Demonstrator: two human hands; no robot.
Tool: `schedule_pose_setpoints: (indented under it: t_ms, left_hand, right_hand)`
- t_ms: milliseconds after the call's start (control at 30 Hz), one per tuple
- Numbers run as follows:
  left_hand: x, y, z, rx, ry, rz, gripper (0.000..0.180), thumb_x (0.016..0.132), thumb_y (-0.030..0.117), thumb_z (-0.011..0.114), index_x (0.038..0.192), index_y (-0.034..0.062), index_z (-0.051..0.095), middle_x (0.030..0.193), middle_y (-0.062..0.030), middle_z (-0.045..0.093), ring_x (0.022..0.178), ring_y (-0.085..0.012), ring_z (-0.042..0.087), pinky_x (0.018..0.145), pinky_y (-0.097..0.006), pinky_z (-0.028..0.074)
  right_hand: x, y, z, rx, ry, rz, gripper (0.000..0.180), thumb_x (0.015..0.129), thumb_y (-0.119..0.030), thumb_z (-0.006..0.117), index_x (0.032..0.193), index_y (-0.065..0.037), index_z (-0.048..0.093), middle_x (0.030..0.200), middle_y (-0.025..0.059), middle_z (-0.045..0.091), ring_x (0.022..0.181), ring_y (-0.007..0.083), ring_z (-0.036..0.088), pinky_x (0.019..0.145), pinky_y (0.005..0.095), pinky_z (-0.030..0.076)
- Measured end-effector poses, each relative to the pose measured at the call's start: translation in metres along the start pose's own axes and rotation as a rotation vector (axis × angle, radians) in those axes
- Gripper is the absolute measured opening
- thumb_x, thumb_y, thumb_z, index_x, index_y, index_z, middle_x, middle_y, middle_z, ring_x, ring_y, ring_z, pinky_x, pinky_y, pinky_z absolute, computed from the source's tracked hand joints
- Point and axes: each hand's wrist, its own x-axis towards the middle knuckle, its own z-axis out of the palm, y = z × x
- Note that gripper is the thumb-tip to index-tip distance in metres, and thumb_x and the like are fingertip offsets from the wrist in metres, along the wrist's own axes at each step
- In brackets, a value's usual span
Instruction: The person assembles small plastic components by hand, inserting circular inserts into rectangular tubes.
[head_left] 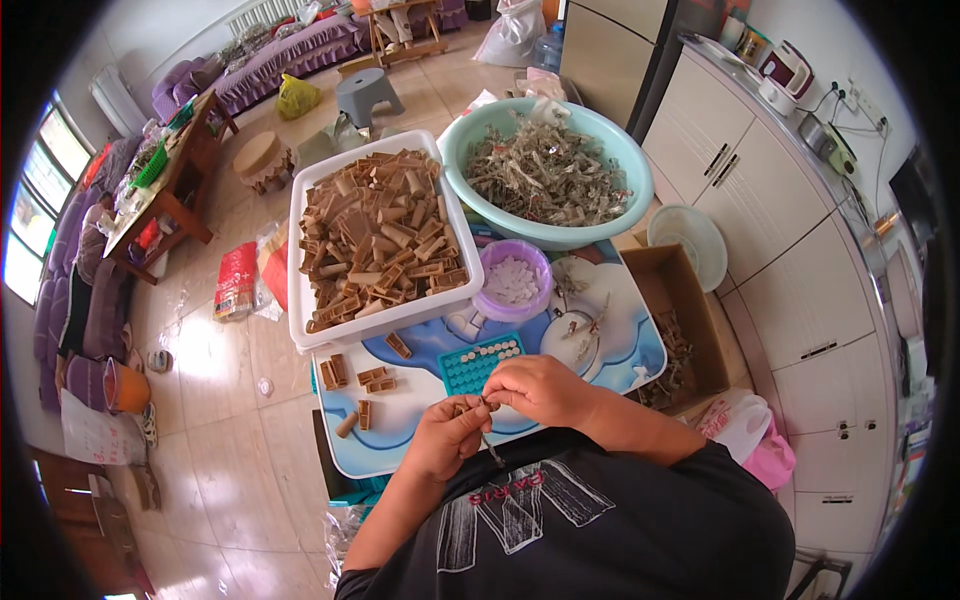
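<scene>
Nearside of the teal tray [464,376], left hand [446,438] and right hand [541,388] pinch a small brownish piece [489,404], grip tight. Likely mid-fitting; next move calls for steady fingertips.

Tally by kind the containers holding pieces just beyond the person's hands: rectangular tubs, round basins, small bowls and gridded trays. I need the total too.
White rectangular tub: 1
Pale green round basin: 1
Small purple bowl: 1
Teal gridded tray: 1
Total: 4
</scene>
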Motion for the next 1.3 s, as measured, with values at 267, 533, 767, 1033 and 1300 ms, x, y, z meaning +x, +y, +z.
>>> schedule_pose_setpoints:
  t_ms: [267,533,767,1033,1300]
  left_hand:
    - [0.006,-0.002,-0.004,-0.055,0.024,0.006,0.017,0.089,0.012,0.056,0.099,-0.0016,0.056,0.089,-0.0101,0.064,0.043,-0.0052,0.040,0.039,-0.018,0.030]
    - [-0.004,0.011,-0.010,0.166,0.305,0.260,0.034,0.095,0.031,0.045,0.109,0.0026,0.055,0.065,-0.0001,0.049,0.043,-0.0061,0.032,0.039,-0.020,0.023]
    - [-0.001,0.033,-0.009,-0.103,0.197,0.335,0.039,0.095,0.025,0.041,0.126,0.0033,0.047,0.086,-0.0029,0.056,0.072,-0.0115,0.053,0.063,-0.024,0.043]
    - [0.007,0.021,-0.011,-0.415,-0.132,0.213,0.038,0.095,0.020,0.045,0.128,0.0008,0.042,0.107,-0.0071,0.060,0.094,-0.0160,0.060,0.083,-0.030,0.050]
    - [0.004,0.017,-0.008,-0.381,-0.090,0.205,0.038,0.096,0.019,0.044,0.127,-0.0024,0.043,0.103,-0.0070,0.061,0.090,-0.0139,0.062,0.082,-0.030,0.051]
  right_hand:
    - [0.005,0.001,0.009,-0.165,0.077,-0.052,0.008,0.075,-0.009,0.066,0.078,-0.005,0.060,0.072,0.0072,0.060,0.067,0.0265,0.059,0.058,0.0351,0.046]
    - [0.005,0.001,0.013,-0.176,0.175,-0.020,0.010,0.074,-0.009,0.067,0.077,-0.005,0.059,0.074,0.0071,0.061,0.069,0.0273,0.059,0.059,0.0351,0.047]
    - [0.024,-0.018,0.012,0.094,-0.096,-0.110,0.010,0.076,-0.008,0.067,0.080,-0.005,0.058,0.086,0.0066,0.060,0.083,0.0270,0.058,0.074,0.0369,0.045]
    - [0.042,-0.007,0.027,-0.059,0.289,-0.085,0.009,0.076,-0.004,0.066,0.080,-0.003,0.058,0.089,0.0110,0.059,0.083,0.0262,0.056,0.078,0.0335,0.045]
    - [0.039,-0.001,0.034,-0.078,0.287,-0.101,0.008,0.077,-0.001,0.066,0.080,-0.001,0.059,0.088,0.0103,0.059,0.079,0.0216,0.057,0.071,0.0292,0.045]
